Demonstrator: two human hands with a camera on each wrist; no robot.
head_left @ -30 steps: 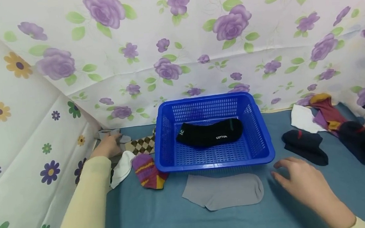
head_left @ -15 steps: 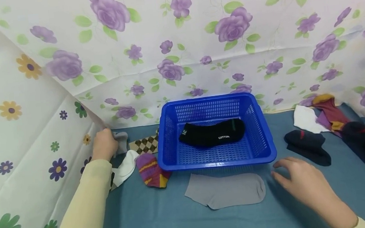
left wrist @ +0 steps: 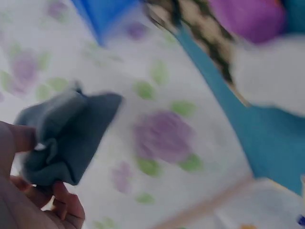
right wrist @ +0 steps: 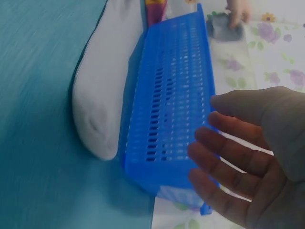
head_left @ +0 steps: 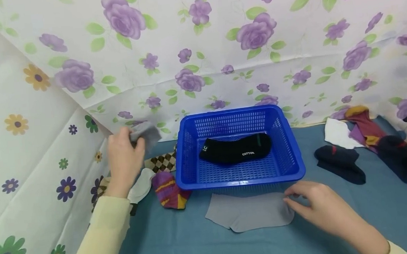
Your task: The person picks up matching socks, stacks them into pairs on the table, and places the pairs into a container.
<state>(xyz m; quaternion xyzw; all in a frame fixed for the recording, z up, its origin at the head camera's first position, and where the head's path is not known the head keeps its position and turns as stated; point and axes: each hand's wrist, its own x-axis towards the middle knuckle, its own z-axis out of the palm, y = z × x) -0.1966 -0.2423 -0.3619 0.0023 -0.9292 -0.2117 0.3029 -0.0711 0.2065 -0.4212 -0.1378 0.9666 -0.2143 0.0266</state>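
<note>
My left hand (head_left: 125, 156) holds a crumpled grey sock (head_left: 147, 134) raised off the table at the left; the left wrist view shows the bunched grey sock (left wrist: 71, 133) between thumb and fingers. A second grey sock (head_left: 251, 211) lies flat in front of the blue basket (head_left: 241, 182). Over that sock's right end hovers my right hand (head_left: 323, 205), its fingers loosely bent and nothing between them. In the right wrist view, the right hand (right wrist: 248, 148) shows spread fingers near the basket. A black sock (head_left: 236, 149) lies inside the basket.
Left of the basket lie an argyle sock (head_left: 161, 163), a white sock (head_left: 141, 187) and a striped sock (head_left: 170, 190). At the right are a white sock (head_left: 340, 133), a maroon and yellow sock (head_left: 366, 123) and dark socks (head_left: 339, 163). Flowered cloth (head_left: 221, 85) hangs behind.
My left hand has lifted the grey sock from the left pile and moved up and right with it. My right hand has moved left, over the end of the flat grey sock.
</note>
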